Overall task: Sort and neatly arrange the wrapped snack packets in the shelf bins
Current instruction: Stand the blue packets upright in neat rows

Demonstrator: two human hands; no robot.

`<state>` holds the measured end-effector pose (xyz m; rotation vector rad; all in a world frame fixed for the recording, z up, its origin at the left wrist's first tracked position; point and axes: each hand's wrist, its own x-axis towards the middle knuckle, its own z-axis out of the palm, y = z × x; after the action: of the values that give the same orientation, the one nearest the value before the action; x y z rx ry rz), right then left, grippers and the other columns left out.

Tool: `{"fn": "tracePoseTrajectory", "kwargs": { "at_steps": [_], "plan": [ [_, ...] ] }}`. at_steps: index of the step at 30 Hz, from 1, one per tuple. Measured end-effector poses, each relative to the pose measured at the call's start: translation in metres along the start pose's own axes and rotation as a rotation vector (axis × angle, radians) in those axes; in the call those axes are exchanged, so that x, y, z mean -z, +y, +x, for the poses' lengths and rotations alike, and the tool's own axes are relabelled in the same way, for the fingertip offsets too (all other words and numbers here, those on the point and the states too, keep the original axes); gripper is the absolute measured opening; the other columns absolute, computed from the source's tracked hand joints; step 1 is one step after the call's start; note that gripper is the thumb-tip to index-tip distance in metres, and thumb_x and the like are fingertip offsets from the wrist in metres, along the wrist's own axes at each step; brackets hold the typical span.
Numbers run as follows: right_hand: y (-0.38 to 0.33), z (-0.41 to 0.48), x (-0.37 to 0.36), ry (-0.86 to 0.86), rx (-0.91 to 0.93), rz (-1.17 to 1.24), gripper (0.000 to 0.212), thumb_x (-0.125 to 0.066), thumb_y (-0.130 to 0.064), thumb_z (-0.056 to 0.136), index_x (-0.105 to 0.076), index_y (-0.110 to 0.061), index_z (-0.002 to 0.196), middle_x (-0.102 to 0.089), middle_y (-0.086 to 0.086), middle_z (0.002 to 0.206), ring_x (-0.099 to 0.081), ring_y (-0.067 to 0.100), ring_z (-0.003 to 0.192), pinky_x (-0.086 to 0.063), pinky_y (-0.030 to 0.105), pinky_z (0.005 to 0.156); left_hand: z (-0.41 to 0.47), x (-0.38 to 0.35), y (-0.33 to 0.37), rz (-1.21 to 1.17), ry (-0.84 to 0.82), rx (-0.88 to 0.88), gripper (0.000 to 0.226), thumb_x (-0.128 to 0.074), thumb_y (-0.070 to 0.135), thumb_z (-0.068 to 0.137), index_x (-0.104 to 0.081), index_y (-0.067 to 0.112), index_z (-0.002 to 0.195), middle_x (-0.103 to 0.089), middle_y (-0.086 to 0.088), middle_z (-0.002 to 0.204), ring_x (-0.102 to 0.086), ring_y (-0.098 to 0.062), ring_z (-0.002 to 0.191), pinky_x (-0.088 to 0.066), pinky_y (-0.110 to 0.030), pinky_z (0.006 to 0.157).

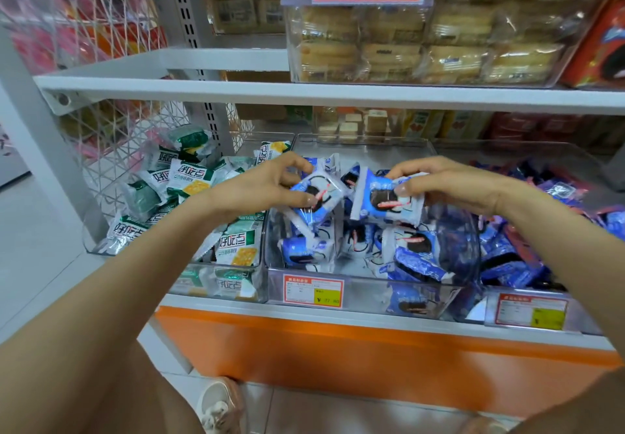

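We're holding one blue-and-white packet in each hand, both up above the middle bin (365,298) and just clear of the loose packets (416,257) lying jumbled inside it. The left hand (267,185) is pinching the left packet (318,196) between thumb and curled fingers. That one is sitting tilted, its long axis slanting from upper right down to lower left. The right hand (449,185) is gripping the right packet (389,205) the same way, thumb on its face, and this one is lying close to level, long axis running side to side. The two packets are nearly meeting in the middle, with the hands coming in from the outer ends. The bin is waiting directly beneath, so we're judging the coming move as a lowering straight down, with the left packet wanting a turn first to match its partner. Green-and-white packets (189,183) are filling the bin to the left, darker blue packets (514,251) the one to the right.
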<state>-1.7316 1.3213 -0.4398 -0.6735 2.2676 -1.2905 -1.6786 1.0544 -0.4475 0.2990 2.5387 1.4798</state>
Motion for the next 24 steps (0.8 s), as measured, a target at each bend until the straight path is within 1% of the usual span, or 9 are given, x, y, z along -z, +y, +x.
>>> {"fn": "tracePoseTrajectory", "kwargs": {
  "at_steps": [3, 7, 10, 12, 15, 16, 18, 20, 24],
  "plan": [
    [0.004, 0.001, 0.000, 0.047, -0.016, 0.088, 0.016, -0.056, -0.004, 0.088, -0.065, -0.016, 0.085, -0.061, -0.006, 0.071, -0.054, -0.001, 0.059, -0.044, 0.011, 0.051, 0.004, -0.001, 0.000, -0.039, 0.065, 0.053, 0.024, -0.061, 0.015, 0.088, -0.051, 0.018, 0.110, -0.065, -0.002, 0.104, -0.062, -0.010, 0.087, -0.048, -0.030, 0.082],
    [0.006, 0.005, -0.002, 0.065, -0.017, 0.084, 0.012, -0.057, -0.008, 0.089, -0.064, -0.014, 0.096, -0.059, 0.006, 0.087, -0.052, 0.007, 0.065, -0.044, 0.013, 0.048, 0.006, -0.007, 0.006, -0.334, 0.073, 0.118, 0.008, -0.055, 0.009, 0.091, -0.057, 0.012, 0.098, -0.062, -0.001, 0.086, -0.061, -0.008, 0.064, -0.056, -0.025, 0.065],
    [0.005, 0.007, -0.002, 0.091, -0.019, 0.099, 0.019, -0.055, -0.008, 0.090, -0.062, -0.008, 0.107, -0.058, 0.007, 0.086, -0.052, 0.001, 0.054, -0.043, 0.014, 0.044, 0.007, -0.012, 0.006, -0.398, 0.061, 0.127, 0.020, -0.064, 0.021, 0.081, -0.059, 0.012, 0.098, -0.062, 0.000, 0.084, -0.056, -0.011, 0.068, -0.051, -0.026, 0.066],
    [0.006, 0.008, -0.002, 0.088, -0.013, 0.105, 0.018, -0.055, -0.010, 0.091, -0.063, -0.009, 0.106, -0.060, 0.009, 0.092, -0.055, 0.006, 0.066, -0.045, 0.014, 0.049, 0.008, -0.015, 0.008, -0.468, 0.062, 0.135, 0.032, -0.068, 0.028, 0.069, -0.061, 0.011, 0.095, -0.064, 0.003, 0.077, -0.054, -0.009, 0.064, -0.046, -0.020, 0.056],
    [0.008, 0.009, -0.002, 0.080, -0.012, 0.091, 0.015, -0.056, -0.012, 0.090, -0.064, -0.014, 0.102, -0.061, 0.009, 0.099, -0.054, 0.015, 0.086, -0.045, 0.018, 0.062, 0.011, -0.017, 0.009, -0.683, 0.059, 0.178, 0.021, -0.066, 0.020, 0.066, -0.059, 0.011, 0.084, -0.067, -0.002, 0.068, -0.061, -0.012, 0.062, -0.049, -0.020, 0.050],
    [0.008, 0.009, -0.002, 0.082, -0.014, 0.087, 0.015, -0.056, -0.012, 0.090, -0.064, -0.015, 0.102, -0.062, 0.009, 0.098, -0.055, 0.014, 0.084, -0.046, 0.018, 0.062, 0.012, -0.017, 0.009, -0.774, 0.045, 0.186, 0.018, -0.064, 0.017, 0.067, -0.058, 0.011, 0.082, -0.068, -0.004, 0.071, -0.064, -0.015, 0.065, -0.051, -0.022, 0.052],
    [0.008, 0.008, -0.002, 0.094, -0.018, 0.102, 0.016, -0.055, -0.011, 0.091, -0.063, -0.013, 0.104, -0.063, 0.004, 0.087, -0.057, 0.005, 0.065, -0.046, 0.016, 0.052, 0.013, -0.019, 0.010, -0.914, -0.001, 0.172, 0.012, -0.062, 0.015, 0.070, -0.058, 0.010, 0.081, -0.068, -0.007, 0.075, -0.066, -0.018, 0.069, -0.053, -0.024, 0.055],
    [0.007, 0.007, -0.002, 0.099, -0.029, 0.111, 0.016, -0.054, -0.010, 0.092, -0.063, -0.012, 0.105, -0.062, 0.001, 0.079, -0.054, 0.003, 0.054, -0.044, 0.015, 0.045, 0.013, -0.021, 0.011, -0.924, -0.018, 0.159, 0.010, -0.062, 0.017, 0.072, -0.059, 0.011, 0.079, -0.068, -0.007, 0.075, -0.067, -0.018, 0.068, -0.053, -0.024, 0.055],
    [0.009, 0.008, -0.002, 0.101, -0.023, 0.081, 0.017, -0.056, -0.013, 0.091, -0.064, -0.015, 0.106, -0.062, 0.008, 0.094, -0.054, 0.006, 0.063, -0.045, 0.015, 0.050, 0.016, -0.021, 0.008, -0.753, 0.011, 0.137, 0.008, -0.062, 0.019, 0.074, -0.062, 0.013, 0.079, -0.069, -0.005, 0.076, -0.067, -0.019, 0.075, -0.057, -0.027, 0.061]
  ]
}}
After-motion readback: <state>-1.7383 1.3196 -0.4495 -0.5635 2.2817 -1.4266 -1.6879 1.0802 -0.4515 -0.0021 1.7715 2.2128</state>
